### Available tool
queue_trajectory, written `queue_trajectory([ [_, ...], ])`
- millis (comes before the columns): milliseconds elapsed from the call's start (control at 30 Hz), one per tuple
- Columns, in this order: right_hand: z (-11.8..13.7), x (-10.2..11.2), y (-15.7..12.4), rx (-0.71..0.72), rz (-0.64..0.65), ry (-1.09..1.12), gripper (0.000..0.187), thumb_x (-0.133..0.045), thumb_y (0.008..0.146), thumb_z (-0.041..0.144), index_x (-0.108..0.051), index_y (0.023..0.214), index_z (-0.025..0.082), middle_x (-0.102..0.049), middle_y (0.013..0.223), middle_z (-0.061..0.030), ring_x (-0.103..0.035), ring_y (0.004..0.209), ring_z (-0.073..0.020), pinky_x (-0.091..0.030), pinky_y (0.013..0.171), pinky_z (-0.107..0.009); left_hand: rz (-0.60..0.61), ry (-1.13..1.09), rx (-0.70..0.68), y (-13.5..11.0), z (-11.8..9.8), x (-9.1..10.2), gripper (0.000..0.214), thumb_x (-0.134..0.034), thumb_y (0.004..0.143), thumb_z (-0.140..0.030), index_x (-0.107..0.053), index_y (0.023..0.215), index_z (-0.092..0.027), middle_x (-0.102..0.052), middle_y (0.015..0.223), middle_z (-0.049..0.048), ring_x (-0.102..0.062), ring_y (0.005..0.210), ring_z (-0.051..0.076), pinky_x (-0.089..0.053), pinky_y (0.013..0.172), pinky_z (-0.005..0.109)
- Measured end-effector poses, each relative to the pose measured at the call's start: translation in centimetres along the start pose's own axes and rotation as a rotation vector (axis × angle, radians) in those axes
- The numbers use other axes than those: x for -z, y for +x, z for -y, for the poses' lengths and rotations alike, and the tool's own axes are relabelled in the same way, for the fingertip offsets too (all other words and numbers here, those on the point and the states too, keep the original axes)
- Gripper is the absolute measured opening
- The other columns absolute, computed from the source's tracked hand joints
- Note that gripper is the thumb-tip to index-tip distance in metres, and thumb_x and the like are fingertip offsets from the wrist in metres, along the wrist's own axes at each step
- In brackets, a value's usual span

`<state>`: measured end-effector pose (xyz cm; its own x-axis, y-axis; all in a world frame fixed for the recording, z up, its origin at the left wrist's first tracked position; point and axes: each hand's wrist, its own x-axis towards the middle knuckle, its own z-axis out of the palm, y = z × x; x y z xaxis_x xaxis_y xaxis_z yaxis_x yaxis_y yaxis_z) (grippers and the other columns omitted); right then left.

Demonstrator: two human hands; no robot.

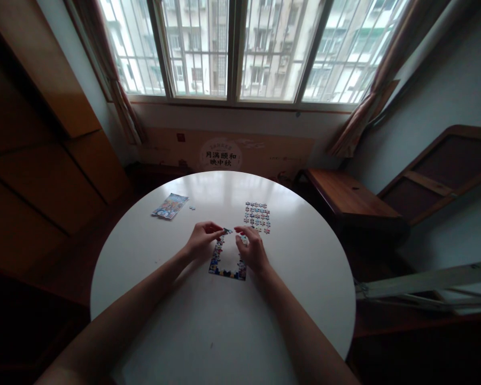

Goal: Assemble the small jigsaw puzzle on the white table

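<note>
A small jigsaw frame (224, 262), only its border joined, lies on the round white table (184, 321). My left hand (202, 239) is at the frame's top left corner, fingers pinched on a puzzle piece (226, 231) at the top edge. My right hand (251, 247) rests on the frame's right side, fingers curled and pressing on the pieces there. Several loose pieces (257, 216) lie in rows just beyond my right hand.
A picture card or packet (170, 206) lies at the table's far left with one stray piece (192, 207) beside it. A dark wooden side table (347, 198) and a folded wooden panel (441, 171) stand to the right. Window and curtains are behind.
</note>
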<state>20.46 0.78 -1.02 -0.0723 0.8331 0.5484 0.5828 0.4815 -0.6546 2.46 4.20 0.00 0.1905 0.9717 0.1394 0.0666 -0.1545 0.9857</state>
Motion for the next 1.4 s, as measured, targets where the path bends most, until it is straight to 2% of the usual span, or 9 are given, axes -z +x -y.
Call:
queue_trajectory([
  [167, 0.6, 0.1, -0.1, 0.090, 0.054, 0.068, 0.027, -0.053, 0.080, 0.017, -0.063, 0.104, 0.023, -0.065, 0.101, -0.0051, -0.055, 0.098, -0.0204, -0.042, 0.090, -0.036, -0.043, -0.009, -0.047, -0.1, 0.4, -0.5, 0.026, -0.076, 0.062, -0.035, -0.067, 0.072, -0.012, -0.069, 0.067, 0.0044, -0.061, 0.059, 0.014, -0.050, 0.059, 0.026],
  [433, 0.4, 0.0, 0.0, 0.098, 0.081, 0.088, 0.024, -0.055, 0.080, 0.018, -0.068, 0.099, 0.025, -0.068, 0.098, -0.0040, -0.057, 0.095, -0.0197, -0.041, 0.089, -0.037, -0.100, 0.020, -0.116, -0.7, 1.4, -1.8, 0.023, -0.073, 0.067, -0.035, -0.067, 0.073, -0.014, -0.068, 0.071, 0.0041, -0.062, 0.066, 0.015, -0.049, 0.063, 0.026],
  [567, -0.1, 0.0, 0.1, 0.038, 0.044, 0.029, 0.022, -0.054, 0.081, 0.021, -0.068, 0.098, 0.024, -0.067, 0.099, -0.0041, -0.055, 0.097, -0.0204, -0.039, 0.089, -0.036, -0.096, 0.322, -0.210, -0.7, 1.4, -1.3, 0.017, -0.064, 0.076, -0.033, -0.068, 0.079, -0.016, -0.069, 0.078, 0.0049, -0.063, 0.074, 0.017, -0.049, 0.067, 0.028],
  [667, -0.7, 0.0, 0.2, -0.056, 0.010, -0.087, 0.023, -0.053, 0.081, 0.022, -0.068, 0.098, 0.022, -0.067, 0.101, -0.0042, -0.052, 0.100, -0.0225, -0.037, 0.091, -0.037, -0.053, 0.635, -0.338, -0.9, 1.2, -1.1, 0.017, -0.060, 0.080, -0.028, -0.068, 0.092, -0.021, -0.067, 0.098, 0.0052, -0.060, 0.095, 0.020, -0.045, 0.085, 0.034],
  [733, -0.9, 0.0, 0.2, -0.109, 0.028, -0.153, 0.022, -0.054, 0.081, 0.023, -0.068, 0.098, 0.023, -0.067, 0.101, -0.0042, -0.050, 0.101, -0.0236, -0.035, 0.090, -0.038, -0.031, 0.793, -0.356, -1.1, 1.1, -1.2, 0.022, -0.058, 0.081, -0.027, -0.067, 0.101, -0.024, -0.064, 0.111, 0.0048, -0.055, 0.105, 0.022, -0.040, 0.093, 0.038],
  [833, -0.9, -0.1, 0.2, -0.135, 0.088, -0.213, 0.020, -0.056, 0.080, 0.027, -0.069, 0.096, 0.025, -0.068, 0.099, -0.0037, -0.048, 0.101, -0.0248, -0.034, 0.088, -0.039, 0.008, 0.915, -0.322, -1.3, 1.1, -1.4, 0.029, -0.054, 0.084, -0.026, -0.064, 0.110, -0.026, -0.061, 0.119, 0.0041, -0.051, 0.111, 0.023, -0.036, 0.096, 0.041],
  [967, -0.9, -0.4, 0.1, -0.097, 0.129, -0.249, 0.021, -0.058, 0.080, 0.029, -0.068, 0.098, 0.026, -0.068, 0.100, -0.0039, -0.047, 0.101, -0.0252, -0.033, 0.088, -0.040, 0.056, 0.944, -0.309, -1.5, 1.0, -1.6, 0.027, -0.053, 0.084, -0.029, -0.065, 0.109, -0.027, -0.060, 0.122, 0.0037, -0.048, 0.113, 0.024, -0.033, 0.096, 0.041],
  [1200, -1.1, -0.6, -0.2, -0.054, 0.138, -0.290, 0.029, -0.057, 0.081, 0.031, -0.066, 0.108, 0.026, -0.065, 0.111, -0.0036, -0.043, 0.106, -0.0267, -0.032, 0.091, -0.042, 0.059, 0.945, -0.332, -1.6, 0.9, -1.6, 0.027, -0.054, 0.084, -0.032, -0.066, 0.108, -0.027, -0.061, 0.120, 0.0039, -0.048, 0.111, 0.023, -0.032, 0.095, 0.040],
  [1400, -0.8, -0.3, 0.0, -0.090, 0.089, -0.253, 0.020, -0.055, 0.084, 0.030, -0.069, 0.096, 0.025, -0.068, 0.101, -0.0039, -0.046, 0.102, -0.0250, -0.033, 0.089, -0.041, 0.060, 0.952, -0.349, -1.6, 1.0, -1.5, 0.028, -0.055, 0.084, -0.033, -0.065, 0.109, -0.027, -0.060, 0.121, 0.0033, -0.048, 0.112, 0.023, -0.033, 0.093, 0.040],
])
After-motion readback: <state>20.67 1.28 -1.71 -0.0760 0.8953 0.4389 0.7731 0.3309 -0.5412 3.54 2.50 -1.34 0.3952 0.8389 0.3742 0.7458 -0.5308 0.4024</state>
